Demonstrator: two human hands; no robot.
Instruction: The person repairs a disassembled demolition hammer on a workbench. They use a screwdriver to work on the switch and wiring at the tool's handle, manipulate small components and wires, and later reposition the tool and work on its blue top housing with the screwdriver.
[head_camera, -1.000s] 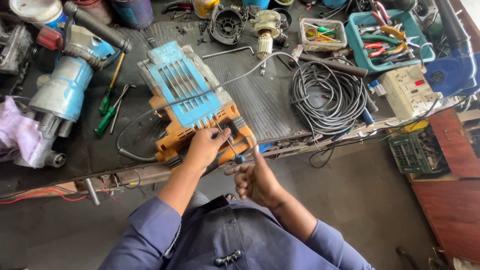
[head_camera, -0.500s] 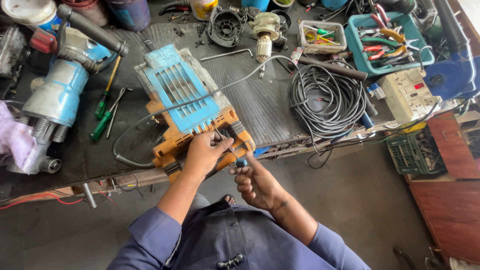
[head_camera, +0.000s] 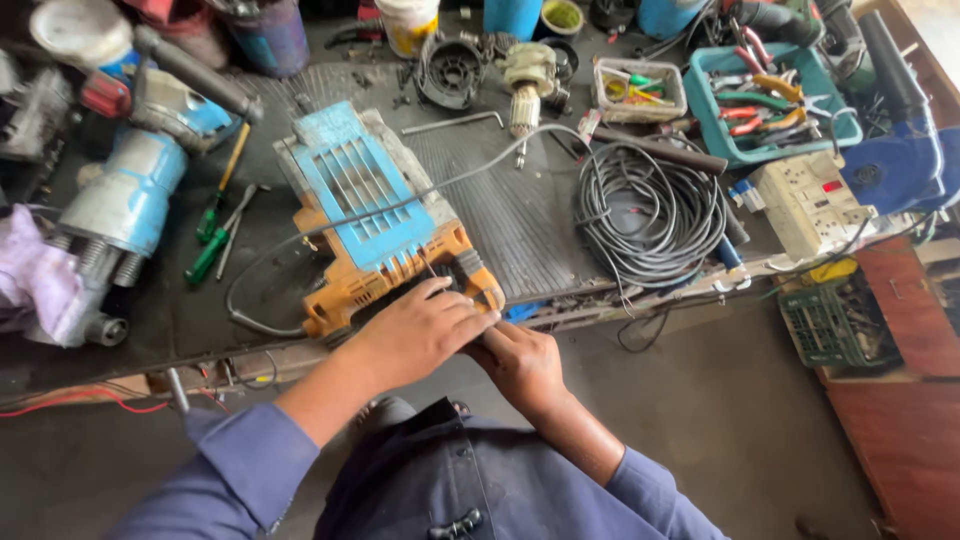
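Observation:
A power tool (head_camera: 350, 190) with a blue vented top and an orange housing lies on the dark workbench (head_camera: 530, 220), its orange end at the near edge. My left hand (head_camera: 425, 325) lies over that orange end, fingers closed on it. My right hand (head_camera: 520, 365) is just below and to the right, at the bench edge, touching the left hand. Its fingers are curled around a thin screwdriver that the left hand mostly hides. A grey cable (head_camera: 470, 170) runs across the tool's top.
A coil of black cable (head_camera: 650, 210) lies right of the tool, with a white socket box (head_camera: 810, 200) and a teal tray of pliers (head_camera: 770, 100) beyond. A large blue-grey machine (head_camera: 125, 200) and green screwdrivers (head_camera: 210, 250) are at the left. A green crate (head_camera: 830, 325) sits below right.
My hands have come together at the tool's orange end. The left hand slid down over the housing and the right hand moved up under it.

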